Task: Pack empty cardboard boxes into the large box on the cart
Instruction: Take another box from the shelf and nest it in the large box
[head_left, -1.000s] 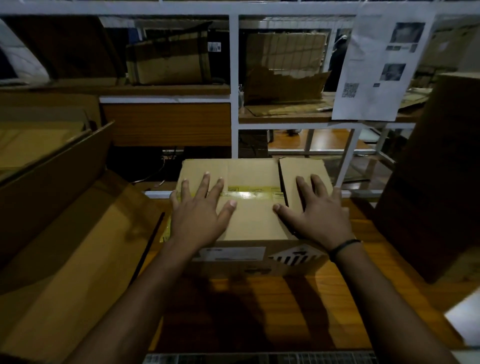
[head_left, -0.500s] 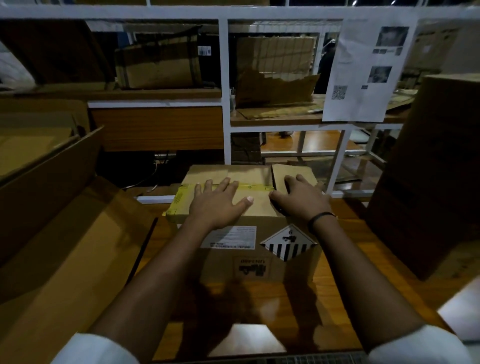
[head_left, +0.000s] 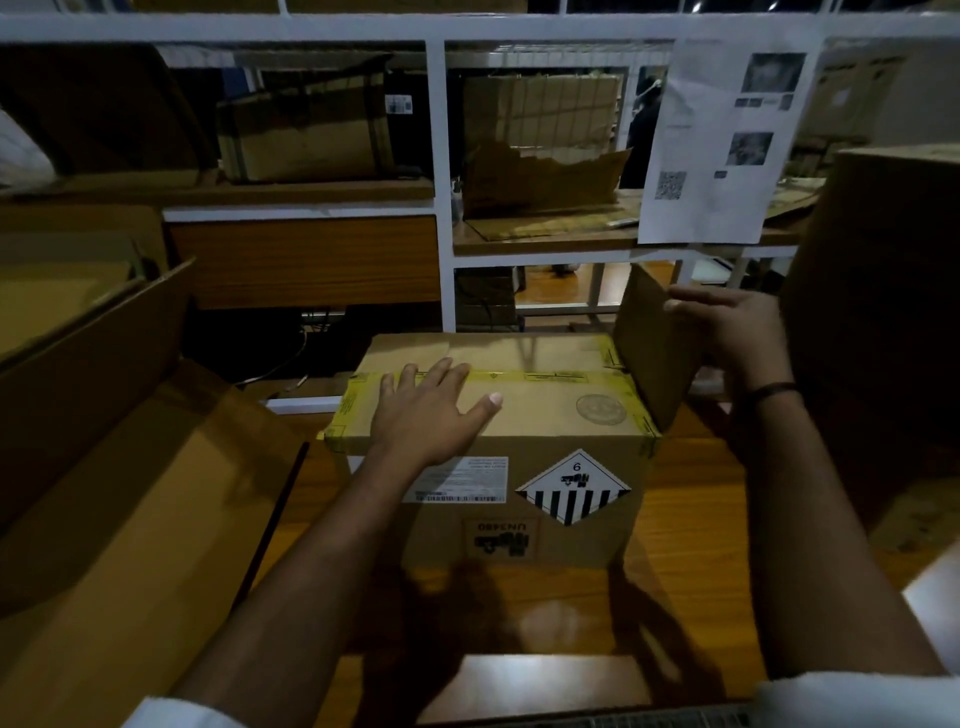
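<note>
The cardboard box (head_left: 493, 467) sits mid-frame on the table (head_left: 701, 493). Its right flap (head_left: 654, 353), flat a moment ago, now stands raised against the right hand (head_left: 727, 327); whether the hand pinches it is unclear. The left hand (head_left: 431, 405) presses flat on top. Packing likely waits.

Cardboard box (head_left: 545, 415) upright on the bench (head_left: 691, 519), one top flap raised

The box is brown, and yellow tape (head_left: 561, 375) runs along its top seam and edges. The front carries a white barcode label (head_left: 467, 478) and a black-and-white striped diamond label (head_left: 574, 491), which is upside down. The right flap (head_left: 654, 353) stands almost upright. Just beside it on the left lies a large open box (head_left: 130, 519).
</note>
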